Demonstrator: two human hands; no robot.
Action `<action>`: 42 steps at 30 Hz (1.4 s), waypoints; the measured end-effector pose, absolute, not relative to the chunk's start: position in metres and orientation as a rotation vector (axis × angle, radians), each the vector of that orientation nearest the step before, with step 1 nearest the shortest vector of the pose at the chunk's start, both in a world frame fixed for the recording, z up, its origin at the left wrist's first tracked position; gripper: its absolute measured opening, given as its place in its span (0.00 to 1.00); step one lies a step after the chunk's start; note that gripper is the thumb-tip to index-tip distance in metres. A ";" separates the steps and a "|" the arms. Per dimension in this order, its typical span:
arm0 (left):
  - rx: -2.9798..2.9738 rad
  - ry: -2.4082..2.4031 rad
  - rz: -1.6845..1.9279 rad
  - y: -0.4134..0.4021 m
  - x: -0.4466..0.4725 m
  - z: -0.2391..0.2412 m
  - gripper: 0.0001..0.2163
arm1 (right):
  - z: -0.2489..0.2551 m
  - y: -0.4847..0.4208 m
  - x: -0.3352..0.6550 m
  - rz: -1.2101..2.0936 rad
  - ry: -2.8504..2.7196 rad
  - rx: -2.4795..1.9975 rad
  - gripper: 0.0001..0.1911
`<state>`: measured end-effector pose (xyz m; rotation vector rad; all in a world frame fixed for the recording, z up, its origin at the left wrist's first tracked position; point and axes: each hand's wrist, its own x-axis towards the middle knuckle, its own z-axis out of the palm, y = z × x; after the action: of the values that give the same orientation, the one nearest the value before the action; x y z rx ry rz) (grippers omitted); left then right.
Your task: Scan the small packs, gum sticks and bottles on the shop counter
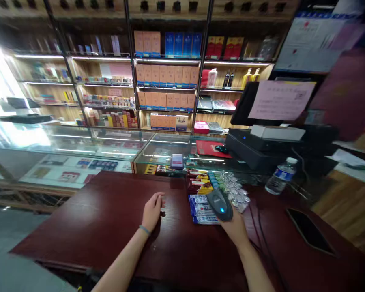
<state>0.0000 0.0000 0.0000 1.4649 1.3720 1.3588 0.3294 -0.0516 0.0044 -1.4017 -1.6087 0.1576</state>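
My right hand (235, 229) is closed around a dark grey handheld barcode scanner (220, 204), which has a lit blue light on its top. The scanner's head is over blue-and-white packets (201, 209) lying on the dark red table. Beyond them are yellow-and-brown packets (199, 184), and beside those several small clear-and-silver items (231, 184) stand close together. Left of the packets, my left hand (152, 211) rests on the tabletop. Its fingers are loosely bent and a little apart, with nothing seen in them. A thin blue band circles that wrist.
A water bottle (281, 176) and a dark phone (310, 232) are on the right, with cables (260, 231) between phone and packets. Behind stand a glass display counter (115, 142), a small display (177, 161), a mouse (221, 149), a monitor (245, 103) and shelves of boxes (167, 76).
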 end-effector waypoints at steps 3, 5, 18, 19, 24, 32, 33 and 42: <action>1.461 1.365 1.374 -0.002 -0.001 0.002 0.17 | 0.007 -0.052 0.329 0.139 -1.587 -1.379 0.29; 1.425 1.351 1.377 -0.003 -0.001 0.002 0.18 | 0.009 -0.053 0.327 0.102 -1.600 -1.372 0.25; 1.274 1.279 1.390 -0.004 0.003 0.003 0.21 | 0.014 -0.061 0.319 -0.116 -1.700 -1.464 0.19; 1.268 1.278 1.392 -0.004 0.003 0.004 0.21 | 0.014 -0.061 0.320 -0.115 -1.706 -1.465 0.20; 1.250 1.289 1.382 -0.006 0.004 0.007 0.21 | 0.015 -0.061 0.321 -0.144 -1.728 -1.460 0.20; 1.274 1.296 1.403 -0.009 0.004 0.010 0.21 | 0.016 -0.061 0.322 -0.202 -1.719 -1.449 0.15; 1.281 1.297 1.405 -0.009 0.004 0.010 0.21 | 0.016 -0.061 0.322 -0.209 -1.719 -1.452 0.15; 1.516 1.376 1.328 -0.008 0.007 0.009 0.18 | 0.031 -0.074 0.349 -0.212 -1.652 -1.534 0.17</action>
<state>0.0067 -0.0076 0.0092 1.5163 1.3756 1.3276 0.3487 -0.0744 0.0308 -1.5337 -1.6519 -0.2117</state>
